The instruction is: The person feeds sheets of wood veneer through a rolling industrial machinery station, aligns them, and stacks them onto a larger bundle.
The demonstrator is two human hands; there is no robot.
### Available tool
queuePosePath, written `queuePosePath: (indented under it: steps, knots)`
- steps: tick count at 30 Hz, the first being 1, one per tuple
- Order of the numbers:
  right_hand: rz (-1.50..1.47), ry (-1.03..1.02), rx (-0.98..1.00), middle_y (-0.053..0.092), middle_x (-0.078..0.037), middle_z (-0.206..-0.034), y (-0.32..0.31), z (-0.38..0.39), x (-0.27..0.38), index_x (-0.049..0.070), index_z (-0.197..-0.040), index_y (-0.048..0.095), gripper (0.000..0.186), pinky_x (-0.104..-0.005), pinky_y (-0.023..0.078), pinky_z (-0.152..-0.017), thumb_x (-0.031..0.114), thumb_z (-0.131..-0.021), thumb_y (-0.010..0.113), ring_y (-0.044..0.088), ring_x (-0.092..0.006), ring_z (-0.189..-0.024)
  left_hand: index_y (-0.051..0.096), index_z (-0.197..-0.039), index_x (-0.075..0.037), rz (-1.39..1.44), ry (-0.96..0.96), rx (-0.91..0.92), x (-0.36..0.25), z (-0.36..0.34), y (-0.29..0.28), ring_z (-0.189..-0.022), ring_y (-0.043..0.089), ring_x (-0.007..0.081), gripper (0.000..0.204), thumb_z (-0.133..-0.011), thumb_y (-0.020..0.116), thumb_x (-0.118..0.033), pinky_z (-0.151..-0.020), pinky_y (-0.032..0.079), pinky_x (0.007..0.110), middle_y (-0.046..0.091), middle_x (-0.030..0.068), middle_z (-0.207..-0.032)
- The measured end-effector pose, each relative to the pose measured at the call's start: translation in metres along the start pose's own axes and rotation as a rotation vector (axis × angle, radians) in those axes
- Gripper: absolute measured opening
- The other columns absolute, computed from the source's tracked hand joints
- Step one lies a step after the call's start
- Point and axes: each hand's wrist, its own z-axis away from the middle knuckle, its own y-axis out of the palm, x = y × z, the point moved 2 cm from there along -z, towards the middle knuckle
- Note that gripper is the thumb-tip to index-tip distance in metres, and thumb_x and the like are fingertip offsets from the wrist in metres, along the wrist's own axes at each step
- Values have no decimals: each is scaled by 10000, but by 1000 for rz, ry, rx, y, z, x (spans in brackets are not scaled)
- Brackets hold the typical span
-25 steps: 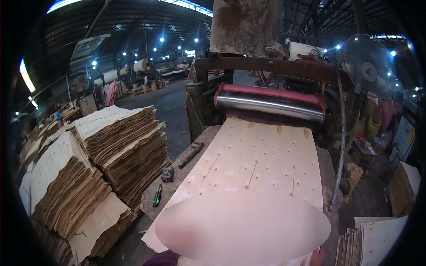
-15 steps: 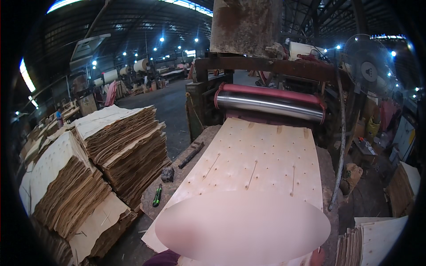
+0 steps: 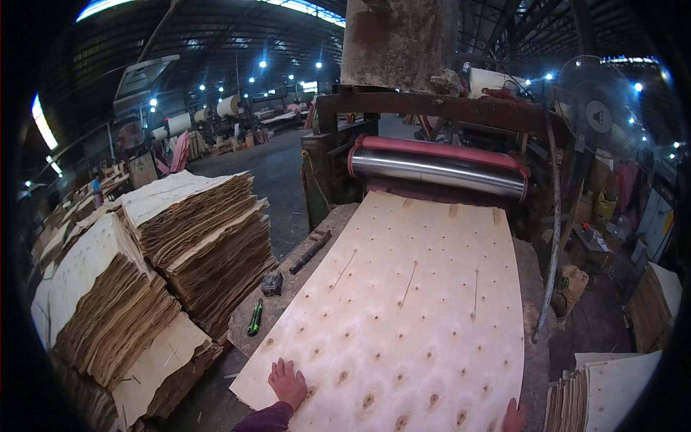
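Note:
A wide pale veneer sheet (image 3: pixel 410 309) with rows of knots and a few short cracks lies on the work table, its far end under the steel roller (image 3: pixel 439 169) of a rusty machine. My left hand (image 3: pixel 288 381) lies flat on the sheet's near left corner, fingers spread. At the near right edge of the sheet, only the fingertips of my right hand (image 3: pixel 514 415) show; the rest is cut off by the picture's lower edge.
Tall stacks of veneer sheets (image 3: pixel 194 237) stand to the left. A green-handled tool (image 3: pixel 255 317) and a dark bar (image 3: pixel 310 251) lie on the table's left edge. A standing fan (image 3: pixel 595 101) and more sheets (image 3: pixel 604 392) are on the right. A person (image 3: pixel 96 189) stands far left.
A blurred patch hid the near end of the sheet in the earlier frames; now both hands show on it. The sheet's position looks the same.

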Motion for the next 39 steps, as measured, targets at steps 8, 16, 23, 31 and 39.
queuePosePath:
  steps: [8, 16, 23, 31, 39]
  knots:
    - [5, -3, -10, 569, -317, -1171, -2, 2, 3, -60, -1195, 564, 792, -506, 394, -969, 649, -888, 389, 512, -477, -1134, 521, -1201, -53, -1, 1, -18, 2, 1, 3, -1308, 326, 400, 440, -800, 608, -213, -1033, 244, 528, 425, 213, -1362]
    - [-20, -40, -48, 591, -322, -1114, 0, 2, -1, -71, -1145, 587, 784, -520, 409, -939, 645, -887, 399, 535, -489, -1086, 522, -1198, -53, -6, 11, -21, -1, 0, 0, -1306, 328, 401, 436, -800, 608, -210, -1027, 250, 528, 428, 214, -1360]
    - [-17, -5, -16, 581, -327, -1130, -6, 6, 8, -74, -1152, 584, 786, -510, 401, -953, 644, -887, 401, 523, -485, -1109, 522, -1194, -47, -14, 20, -29, -1, 0, -1, -1298, 336, 400, 436, -796, 611, -203, -1022, 257, 525, 434, 213, -1348]
    - [-51, -46, -34, 572, -333, -1143, -2, 2, 2, -80, -1158, 578, 782, -497, 396, -966, 634, -891, 404, 513, -485, -1123, 527, -1193, -45, -23, 23, -23, -4, 0, -3, -1294, 338, 398, 433, -797, 607, -201, -1025, 255, 517, 426, 211, -1352]
    - [-82, -47, -28, 553, -326, -1191, -7, 8, 9, -83, -1186, 564, 795, -490, 370, -1000, 638, -888, 405, 489, -475, -1165, 530, -1192, -36, -17, 14, -15, -2, 0, -2, -1303, 331, 398, 428, -805, 602, -205, -1034, 249, 511, 427, 215, -1354]
